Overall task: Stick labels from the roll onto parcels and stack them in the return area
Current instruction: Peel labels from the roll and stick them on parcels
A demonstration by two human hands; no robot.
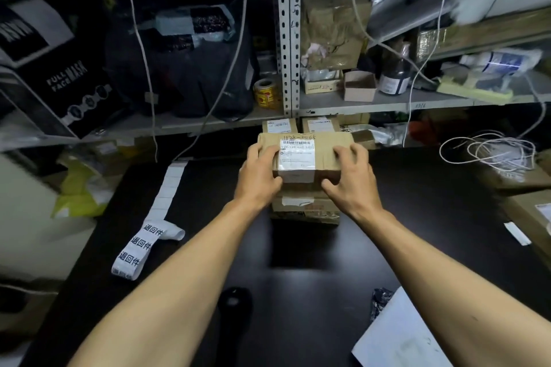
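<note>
At the left of the glossy black counter (313,262) lies a long white paper label strip (150,223), its near end curled and printed with bold black characters. Right of it, the left hand (258,176) clasps the left end of a brown taped cardboard parcel (307,155), which bears a white barcode label and handwritten digits. It rests atop a stack of similar cardboard boxes (305,207) at the far middle. The right hand (351,177) clasps its right end.
</note>
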